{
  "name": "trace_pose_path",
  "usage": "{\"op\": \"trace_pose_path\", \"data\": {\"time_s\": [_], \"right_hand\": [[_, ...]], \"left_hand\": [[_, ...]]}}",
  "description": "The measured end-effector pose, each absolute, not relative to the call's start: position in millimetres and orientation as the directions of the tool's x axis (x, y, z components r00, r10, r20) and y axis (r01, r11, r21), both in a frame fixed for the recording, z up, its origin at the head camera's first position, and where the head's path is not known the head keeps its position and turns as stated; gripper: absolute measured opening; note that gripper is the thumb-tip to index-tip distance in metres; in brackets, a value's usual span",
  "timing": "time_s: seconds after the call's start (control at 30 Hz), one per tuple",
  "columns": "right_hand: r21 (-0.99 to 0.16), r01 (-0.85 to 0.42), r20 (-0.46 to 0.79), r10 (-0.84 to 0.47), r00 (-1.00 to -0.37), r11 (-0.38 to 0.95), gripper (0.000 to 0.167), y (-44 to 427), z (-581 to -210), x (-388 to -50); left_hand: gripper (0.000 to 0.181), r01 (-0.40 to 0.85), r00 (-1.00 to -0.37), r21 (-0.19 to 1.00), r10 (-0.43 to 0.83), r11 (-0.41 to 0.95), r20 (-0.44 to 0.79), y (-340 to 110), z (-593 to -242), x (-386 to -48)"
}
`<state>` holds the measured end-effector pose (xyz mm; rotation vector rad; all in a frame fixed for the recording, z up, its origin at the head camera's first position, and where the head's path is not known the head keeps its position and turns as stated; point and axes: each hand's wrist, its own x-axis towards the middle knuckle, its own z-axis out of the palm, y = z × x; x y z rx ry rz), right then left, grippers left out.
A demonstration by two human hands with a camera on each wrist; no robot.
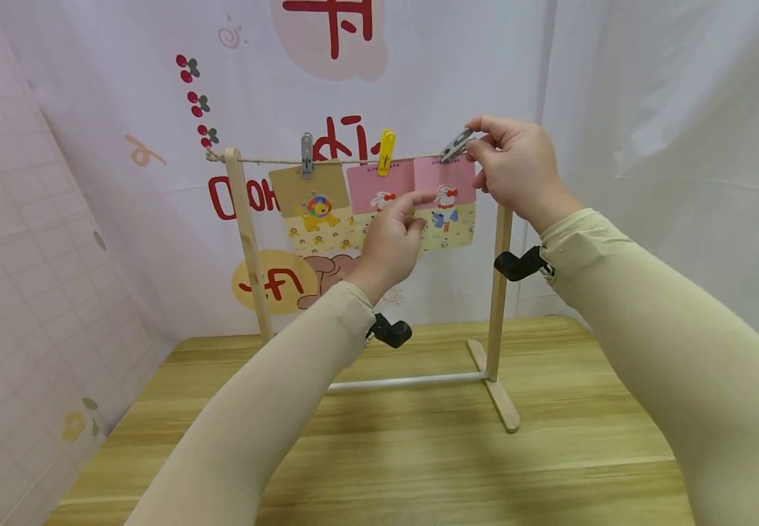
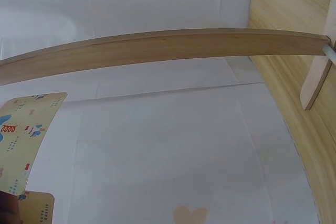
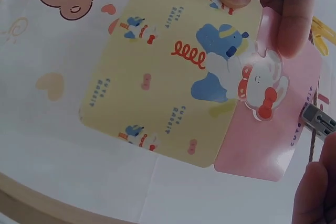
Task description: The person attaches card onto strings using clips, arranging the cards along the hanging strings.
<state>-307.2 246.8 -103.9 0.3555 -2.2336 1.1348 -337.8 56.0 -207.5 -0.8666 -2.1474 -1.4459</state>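
My right hand [image 1: 517, 164] pinches a grey clothespin [image 1: 456, 145] between thumb and fingers. The clothespin's tip is at the top edge of a pink and yellow card [image 1: 460, 191], by the twine [image 1: 267, 161]. My left hand [image 1: 394, 237] reaches in front of the cards, its index finger and thumb touching the left side of that card. In the right wrist view the same card [image 3: 168, 87] shows a rabbit and a blue dog. Part of the middle card [image 1: 362, 184] is hidden behind my left hand.
A yellow clothespin [image 1: 386, 152] is on the middle card, and another grey clothespin [image 1: 307, 155] on the brown lion card [image 1: 316, 197]. Wooden posts [image 1: 500, 299] carry the twine; a white rod [image 1: 412, 380] joins them low down on the wooden table [image 1: 379, 453]. A printed curtain [image 1: 445, 66] hangs behind.
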Motion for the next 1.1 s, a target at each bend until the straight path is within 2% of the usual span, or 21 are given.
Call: {"op": "trace_pose_path", "data": {"time_s": [0.37,0.8,1.1], "right_hand": [[-0.632,-0.441,0.592,0.031,-0.805,0.637,0.036,248.1,-100.2,-309.0],[-0.703,-0.426,0.553,0.061,-0.831,0.569,0.034,247.3,-97.4,-309.5],[-0.708,-0.419,0.535,0.044,-0.844,0.568,0.036,246.4,-94.4,-307.4]], "left_hand": [[0.037,0.714,-0.7,0.656,0.271,0.244,0.661,57.5,-209.3,-339.7],[0.037,0.728,-0.685,0.631,0.258,0.269,0.681,58.8,-210.2,-339.5],[0.039,0.732,-0.68,0.621,0.252,0.279,0.689,58.5,-209.8,-341.1]]}}
